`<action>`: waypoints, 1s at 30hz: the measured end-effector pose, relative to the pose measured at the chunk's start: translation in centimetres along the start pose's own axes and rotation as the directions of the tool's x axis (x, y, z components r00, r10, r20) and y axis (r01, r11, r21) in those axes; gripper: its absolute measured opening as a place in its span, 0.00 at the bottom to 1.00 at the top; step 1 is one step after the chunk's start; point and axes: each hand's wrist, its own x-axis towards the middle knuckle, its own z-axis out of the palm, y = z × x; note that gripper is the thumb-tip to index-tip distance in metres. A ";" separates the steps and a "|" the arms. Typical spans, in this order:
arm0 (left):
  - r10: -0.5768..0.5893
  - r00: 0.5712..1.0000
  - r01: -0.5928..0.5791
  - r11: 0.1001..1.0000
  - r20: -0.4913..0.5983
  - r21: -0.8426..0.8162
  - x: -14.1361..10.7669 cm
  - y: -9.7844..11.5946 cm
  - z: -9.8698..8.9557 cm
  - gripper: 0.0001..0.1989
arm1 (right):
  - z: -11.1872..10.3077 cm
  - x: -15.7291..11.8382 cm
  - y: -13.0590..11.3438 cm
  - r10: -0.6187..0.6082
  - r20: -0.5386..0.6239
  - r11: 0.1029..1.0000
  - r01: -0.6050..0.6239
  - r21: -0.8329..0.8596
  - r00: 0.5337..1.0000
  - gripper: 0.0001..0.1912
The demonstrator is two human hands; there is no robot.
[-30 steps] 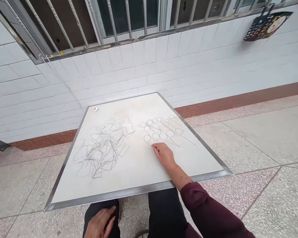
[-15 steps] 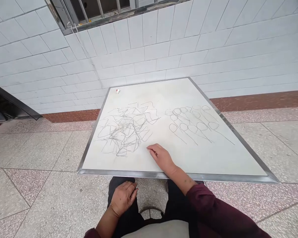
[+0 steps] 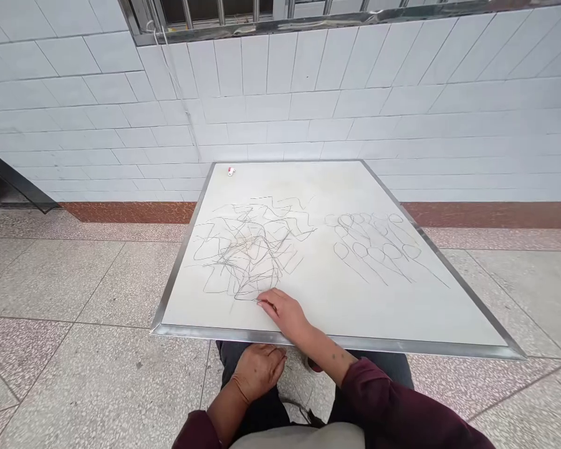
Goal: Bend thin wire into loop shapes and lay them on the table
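Note:
A white board [image 3: 355, 312] with a metal edge lies before me. On its left half is a tangle of thin dark lines [image 3: 243, 249]; I cannot tell whether they are fine wires or drawn strokes. To the right, similar lines form rows of loops with straight tails [image 3: 383, 251]. My right hand [image 3: 284, 312] rests near the board's front edge, thumb and fingers pinched together at the tangle's lower end. Whatever is between those fingertips is too small to make out. Below the board, my left hand [image 3: 260, 369] lies relaxed on my thigh, holding nothing visible.
A small white and red item [image 3: 231, 171] sits at the board's far left corner. Behind stands a white tiled wall [image 3: 271, 112] with a barred window [image 3: 222, 12] and a hanging cord [image 3: 180, 93]. Speckled floor [image 3: 88, 274] surrounds the board.
My right hand has moved left and toward me over the board, to the lower end of the tangle. The camera view has shifted. My left hand still rests on my thigh.

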 end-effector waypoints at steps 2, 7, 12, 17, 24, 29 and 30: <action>0.018 1.000 -0.018 1.000 0.010 0.013 0.0 -0.3 0.2 0.10 | 0.1 -0.1 0.0 -0.001 0.002 1.000 0.001 -0.024 1.000 0.08; 0.025 0.999 -0.026 0.999 0.020 0.046 -0.1 -0.8 0.0 0.09 | 0.4 -0.3 0.1 0.003 -0.012 0.997 -0.004 -0.072 1.000 0.08; 0.006 1.000 -0.006 0.998 0.000 0.065 -0.6 -1.0 -0.1 0.09 | 0.6 -0.7 -0.4 0.053 -0.042 0.999 -0.053 0.005 0.998 0.08; -0.026 0.999 0.030 0.995 -0.040 0.092 -1.4 -1.2 -0.5 0.09 | 0.6 -0.6 -1.2 0.312 -0.113 0.913 -0.264 0.312 0.943 0.07; -0.038 0.997 0.047 0.991 -0.067 0.126 -1.8 -1.3 -1.0 0.08 | -0.3 -0.4 -2.2 0.566 0.037 0.571 -0.424 0.703 0.823 0.13; -0.029 0.997 0.039 0.989 -0.069 0.144 -1.6 -1.2 -1.0 0.09 | -1.7 0.1 -2.2 0.561 0.004 0.591 -0.404 0.699 0.828 0.13; -0.027 0.997 0.036 0.988 -0.069 0.147 -1.6 -1.2 -1.0 0.09 | -1.9 0.2 -2.1 0.550 -0.005 0.612 -0.399 0.682 0.835 0.13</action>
